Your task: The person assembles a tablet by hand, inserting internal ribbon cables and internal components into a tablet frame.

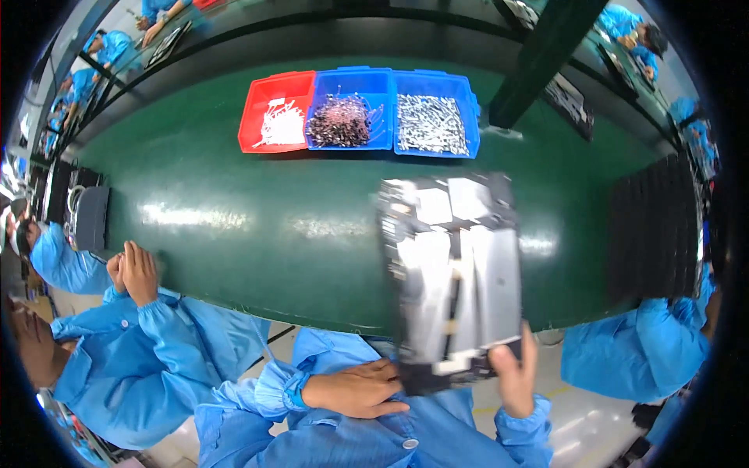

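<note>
Plastic bins sat in a row at the far side of the green work surface [257, 234]: a red bin [275, 111] holding a loose heap of small white parts, a middle blue bin [349, 108] piled with dark, pinkish wire-like pieces, and a right blue bin [434, 113] filled with small silvery metal parts. The three touched side by side. Nearer the person, a flat grey and silver chassis panel [452, 273] with black edges was raised over the near edge of the surface, tilted and blurred, so its finer detail could not be made out. The right hand [515, 373] gripped the panel's lower right corner, thumb up along its face and fingers hidden behind it. The left hand [355, 388] lay at the panel's lower left edge, fingers stretched flat and touching the black bottom rim rather than wrapped around it. Both forearms wore bright blue sleeves with gathered cuffs. At the left, a co-worker's clasped hands [133, 271] rested on the surface edge, and another blue sleeve [624, 351] showed at the right. A stack of black trays [651, 234] stood on the right part of the surface. Beyond a dark green post [538, 58], further benches with people in blue coats ran along the room.
</note>
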The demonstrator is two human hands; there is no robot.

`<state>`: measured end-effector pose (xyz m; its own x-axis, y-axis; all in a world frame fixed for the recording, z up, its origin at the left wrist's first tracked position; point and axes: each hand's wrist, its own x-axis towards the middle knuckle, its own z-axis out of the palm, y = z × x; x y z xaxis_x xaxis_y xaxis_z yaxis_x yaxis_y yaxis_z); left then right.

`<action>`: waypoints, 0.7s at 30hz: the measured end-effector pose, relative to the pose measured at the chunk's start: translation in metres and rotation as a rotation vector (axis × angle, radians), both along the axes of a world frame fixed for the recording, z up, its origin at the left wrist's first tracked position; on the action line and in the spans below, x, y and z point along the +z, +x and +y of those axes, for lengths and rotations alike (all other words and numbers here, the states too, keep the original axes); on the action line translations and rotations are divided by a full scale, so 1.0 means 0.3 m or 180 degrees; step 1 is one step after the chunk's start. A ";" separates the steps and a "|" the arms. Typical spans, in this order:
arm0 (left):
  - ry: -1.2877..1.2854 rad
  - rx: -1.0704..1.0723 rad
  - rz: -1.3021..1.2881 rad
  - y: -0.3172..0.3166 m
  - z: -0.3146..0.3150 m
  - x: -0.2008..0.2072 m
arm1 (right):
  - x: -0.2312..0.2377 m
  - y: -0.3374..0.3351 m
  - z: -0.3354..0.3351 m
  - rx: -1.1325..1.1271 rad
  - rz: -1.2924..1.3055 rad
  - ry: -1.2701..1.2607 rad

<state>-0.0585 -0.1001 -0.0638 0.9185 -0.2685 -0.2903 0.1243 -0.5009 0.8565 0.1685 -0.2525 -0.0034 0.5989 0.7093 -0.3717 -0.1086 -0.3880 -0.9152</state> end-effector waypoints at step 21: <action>-0.0595 0.1206 -0.0274 0.079 0.092 0.097 | -0.017 0.024 0.502 0.0619 -0.1311 0.1550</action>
